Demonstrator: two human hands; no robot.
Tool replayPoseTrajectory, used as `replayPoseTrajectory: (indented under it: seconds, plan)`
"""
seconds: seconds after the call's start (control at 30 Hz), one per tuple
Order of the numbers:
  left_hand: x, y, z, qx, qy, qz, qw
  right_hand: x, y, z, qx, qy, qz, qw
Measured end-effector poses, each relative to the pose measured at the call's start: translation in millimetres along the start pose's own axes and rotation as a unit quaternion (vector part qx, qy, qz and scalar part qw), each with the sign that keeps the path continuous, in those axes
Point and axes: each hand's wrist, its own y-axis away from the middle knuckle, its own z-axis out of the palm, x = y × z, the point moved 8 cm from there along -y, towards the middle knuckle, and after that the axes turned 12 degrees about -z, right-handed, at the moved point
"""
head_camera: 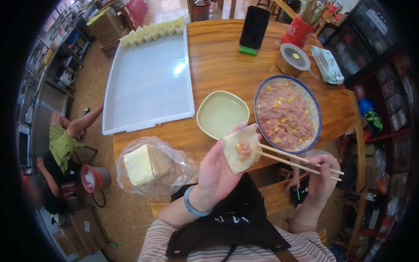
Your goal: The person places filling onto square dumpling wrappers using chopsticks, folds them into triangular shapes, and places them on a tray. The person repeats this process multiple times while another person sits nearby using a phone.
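Note:
On the palm and fingers of my left hand [216,170] lies a square dough wrapper [233,153], its thumb resting on one edge. A small dab of meat filling with corn [244,149] sits at the wrapper's middle. My right hand [322,175] grips a pair of wooden chopsticks [294,160], whose tips reach the wrapper beside the filling. Just beyond is a large blue-rimmed bowl [319,111] of pink minced meat [284,121] with corn kernels. A pale bowl of clear liquid [223,114] stands behind my left hand. Left of it, a stack of wrappers [144,163] rests in a clear plastic bag [176,154].
A white tray [150,85] holds a row of folded dumplings [152,32] at its far end. Behind the meat bowl are a lidded container [293,60], a red chopstick holder [297,32], a wipes pack [327,65] and a propped phone [254,28]. Another person [62,137] sits at left.

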Motion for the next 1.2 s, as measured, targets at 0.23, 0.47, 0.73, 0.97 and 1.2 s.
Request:
replayPoseTrajectory:
  seconds: [0.23, 0.47, 0.73, 0.97, 1.2]
  plan:
    - [4, 2, -5, 0.002, 0.023, 0.014, 1.0, -19, -18, -39, 0.048, 0.074, -0.032, 0.996]
    - [8, 3, -3, -0.028, 0.048, 0.065, 0.996, -14, -17, -4, 0.008, -0.004, -0.009, 1.0]
    - [10, 6, -5, -0.02, 0.048, 0.08, 0.995, -14, -19, -12, 0.032, 0.017, -0.033, 0.999]
    - [6, 6, -6, 0.001, 0.004, 0.03, 1.0, -31, -28, -39, 0.021, 0.139, -0.046, 0.989]
    - [2, 5, 1, 0.002, -0.016, -0.059, 0.998, -27, -29, -39, 0.01, 0.103, -0.005, 0.995]
